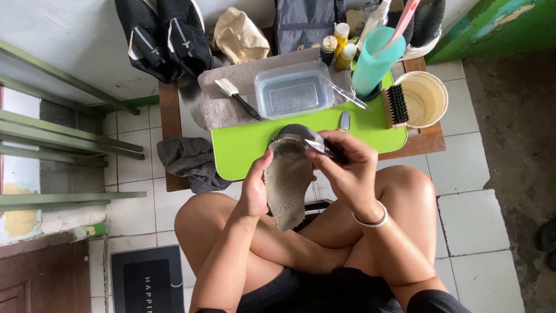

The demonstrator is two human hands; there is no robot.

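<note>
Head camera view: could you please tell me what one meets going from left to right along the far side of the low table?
Black shoes → white-headed brush → clear water tub → teal cup → wooden scrub brush → cream bucket.

1. Green surface point(243, 148): the bare near-left part gives open passage.
2. Middle blocked by the upturned shoe point(288, 179), held between left hand point(255, 188) and right hand point(341, 165).
3. Far edge crowded: clear tub point(294, 90) on a grey towel point(223, 110), white-headed brush point(237, 97), teal cup point(373, 58), small bottles point(339, 43).
4. Right corner taken by scrub brush point(397, 105) and cream bucket point(427, 97), touching.
5. Left: dark cloth point(188, 159) overhangs the edge.
6. Tiled floor point(463, 168) right of the knee is open.
</note>
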